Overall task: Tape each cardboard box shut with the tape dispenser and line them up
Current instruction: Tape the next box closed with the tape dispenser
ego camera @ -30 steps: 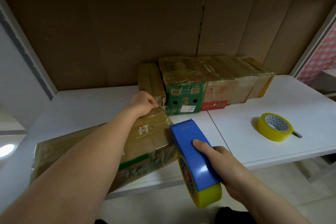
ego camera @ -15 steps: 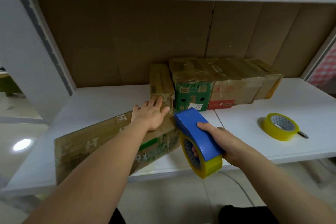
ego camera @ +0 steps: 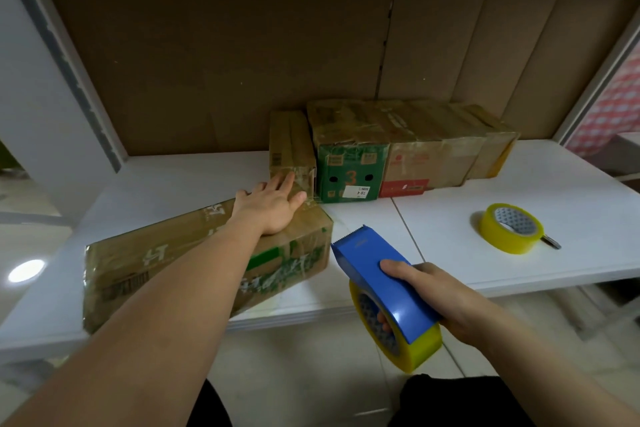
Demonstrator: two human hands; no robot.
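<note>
A long brown cardboard box [ego camera: 166,260] with green print lies slantwise on the white shelf [ego camera: 519,191], wrapped in shiny tape. My left hand [ego camera: 273,204] lies flat on its far right end, fingers straight, fingertips reaching the narrow brown box [ego camera: 289,146]. That narrow box stands at the left end of a row against the back with a green box marked 3 [ego camera: 349,170], a red-and-brown box [ego camera: 422,163] and a further brown box [ego camera: 495,149]. My right hand [ego camera: 436,298] grips the blue tape dispenser [ego camera: 381,284] with its yellow roll, held off the shelf's front edge.
A loose yellow tape roll [ego camera: 510,229] lies on the right part of the shelf with a small dark tool at its side. Brown cardboard panels [ego camera: 242,62] back the shelf. White uprights frame both sides and a white board runs overhead.
My left hand has opened flat on the long box's far end. The dispenser in my right hand has drawn back from the box toward me.
</note>
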